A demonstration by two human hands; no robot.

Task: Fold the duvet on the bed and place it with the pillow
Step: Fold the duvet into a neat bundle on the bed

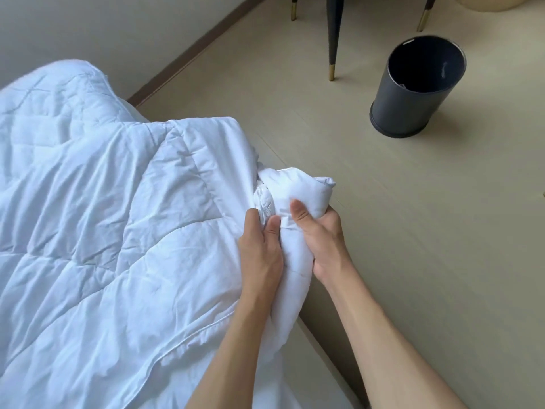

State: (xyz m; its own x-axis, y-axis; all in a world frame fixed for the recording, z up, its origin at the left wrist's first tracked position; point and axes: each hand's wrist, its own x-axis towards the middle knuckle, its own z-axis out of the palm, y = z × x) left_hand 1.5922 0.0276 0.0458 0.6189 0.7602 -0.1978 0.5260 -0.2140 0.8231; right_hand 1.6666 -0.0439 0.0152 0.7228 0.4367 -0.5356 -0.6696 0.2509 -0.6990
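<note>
My left hand (261, 249) and my right hand (317, 236) are side by side at the edge of the bed, both closed on the same bunched corner of the white duvet (97, 219). My left thumb and fingers pinch a gathered wad of the cloth, with the thumb lying against it. My right hand is wrapped round the thick roll of cloth just beside it, thumb on top and fingers curled underneath, and the end of that roll sticks out past my fingers toward the floor (413, 231).

From my hands the quilted duvet spreads away to the left, crumpled and unfolded, covering the bed, with one side heaped up against the wall (88, 28) at the far left.

Beyond the bed, well apart from my hands, a dark round bin (413, 93) stands upright on the beige floor. Farther back are dark chair legs (334, 36) with gold tips.
</note>
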